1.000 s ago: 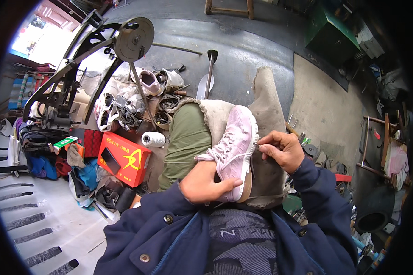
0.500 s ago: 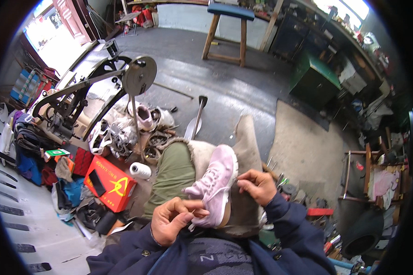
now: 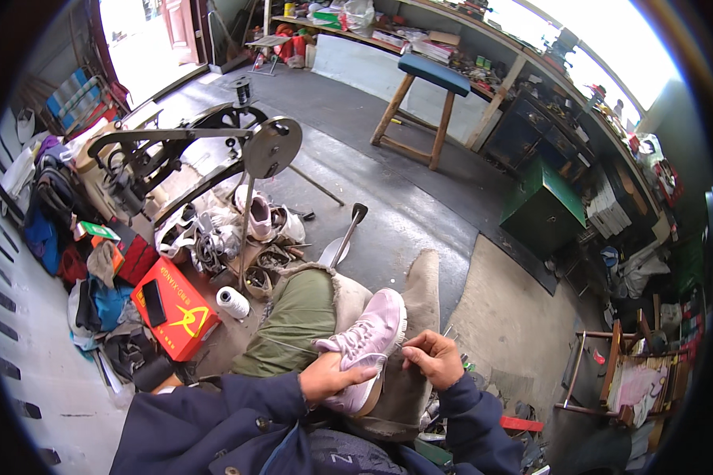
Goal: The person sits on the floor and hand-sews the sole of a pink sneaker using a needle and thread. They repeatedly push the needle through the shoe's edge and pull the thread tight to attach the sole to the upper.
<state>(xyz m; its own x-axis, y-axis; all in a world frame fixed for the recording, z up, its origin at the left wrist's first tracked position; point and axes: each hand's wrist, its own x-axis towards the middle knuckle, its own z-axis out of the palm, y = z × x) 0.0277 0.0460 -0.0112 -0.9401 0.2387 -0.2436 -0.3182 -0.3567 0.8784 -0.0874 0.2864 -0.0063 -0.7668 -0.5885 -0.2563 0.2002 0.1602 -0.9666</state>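
Observation:
A pale pink sneaker (image 3: 375,318) with a white sole rests on my lap, toe pointing away. My left hand (image 3: 329,377) is closed on its near left side, thumb lying across the upper near the ankle opening. Just right of the sole, my right hand (image 3: 437,361) is closed in a pinch at the shoe's edge. Whatever sits between those fingertips is too small to make out. Under the shoe a brown-grey cloth (image 3: 424,297) covers part of my lap. My green trouser leg (image 3: 297,317) shows to the left.
A hand-cranked sewing machine (image 3: 273,148) stands ahead left, above a pile of shoes (image 3: 214,233). Nearer are a white thread spool (image 3: 232,302) and an orange-red shoebox (image 3: 178,309) with a dark phone (image 3: 153,303) on top. A blue-topped stool (image 3: 434,73) and green box (image 3: 543,210) stand farther off.
My left hand has gone from hovering beside the sneaker to gripping its side. My right hand stays pinched, now closer to the sole. The view has tilted up, showing more of the room.

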